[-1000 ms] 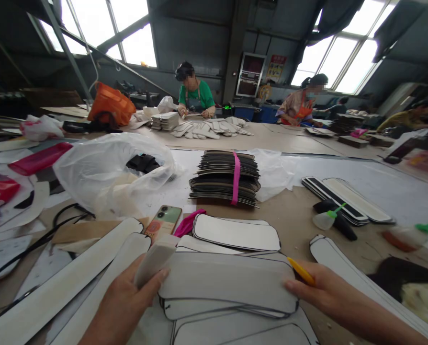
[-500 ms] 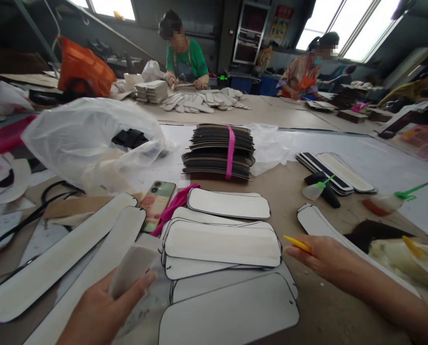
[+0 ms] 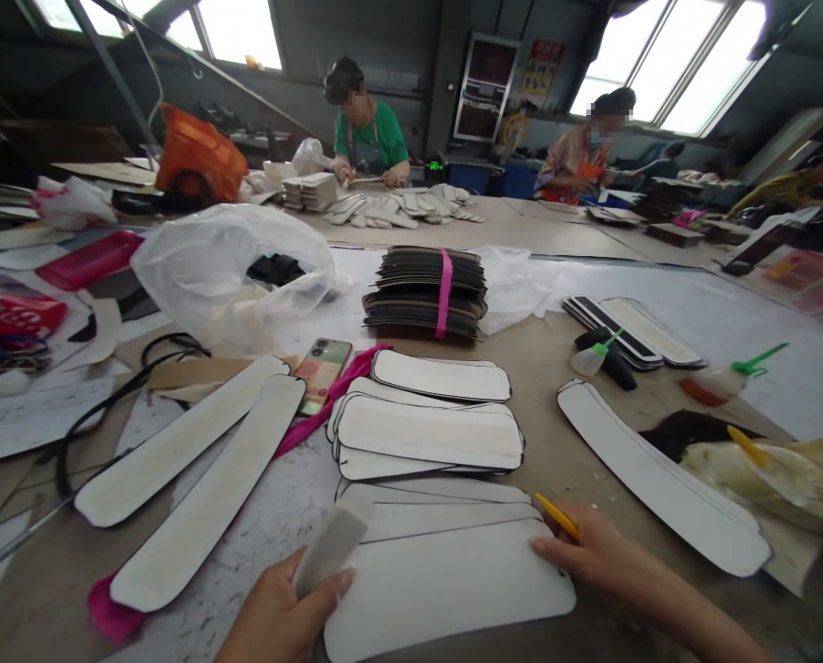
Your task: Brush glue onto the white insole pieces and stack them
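The left hand [image 3: 288, 606] was closed around a pale block [image 3: 335, 543], its thumb at the left edge of the front white panel [image 3: 446, 585]. The right hand [image 3: 595, 545] gripped a yellow tool [image 3: 558, 517], thumb against the panel's right end. The panel lay between both hands, nearer the wearer than the panel stack [image 3: 429, 431].

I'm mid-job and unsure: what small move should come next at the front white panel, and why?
Probably lift the front white panel by its two ends. No other panel lies over it; the right grip, with a yellow tool in its fingers, has its thumb at the right end, and the left grip, holding a pale block, is at the left end.
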Available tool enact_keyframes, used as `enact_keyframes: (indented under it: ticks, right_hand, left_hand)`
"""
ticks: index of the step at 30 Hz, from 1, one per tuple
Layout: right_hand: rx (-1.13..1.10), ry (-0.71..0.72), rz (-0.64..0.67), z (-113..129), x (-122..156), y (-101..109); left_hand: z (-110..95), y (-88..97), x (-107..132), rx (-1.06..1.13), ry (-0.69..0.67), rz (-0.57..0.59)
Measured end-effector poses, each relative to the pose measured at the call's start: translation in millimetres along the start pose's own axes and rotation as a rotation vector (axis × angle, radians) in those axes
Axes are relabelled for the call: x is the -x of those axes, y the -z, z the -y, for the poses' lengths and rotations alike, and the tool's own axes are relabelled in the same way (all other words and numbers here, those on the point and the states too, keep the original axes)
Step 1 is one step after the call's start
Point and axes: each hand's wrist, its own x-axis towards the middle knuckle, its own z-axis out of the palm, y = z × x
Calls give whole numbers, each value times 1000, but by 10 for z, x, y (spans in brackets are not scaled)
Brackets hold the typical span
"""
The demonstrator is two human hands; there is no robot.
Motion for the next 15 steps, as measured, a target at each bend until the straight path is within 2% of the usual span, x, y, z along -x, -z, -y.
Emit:
enact_keyframes:
  ticks: [6,10,15]
  right_hand:
    - [-26,1,-150,32,-1,-60]
    - [-21,51,-125,106,-58,-79]
    - [-11,44,-121,128,11,-110]
  left_hand:
    - [-15,-27,94,-37,-25,2]
    - [-19,-28,59,-56,-54,-24]
    - [117,1,132,-148,-81,-79]
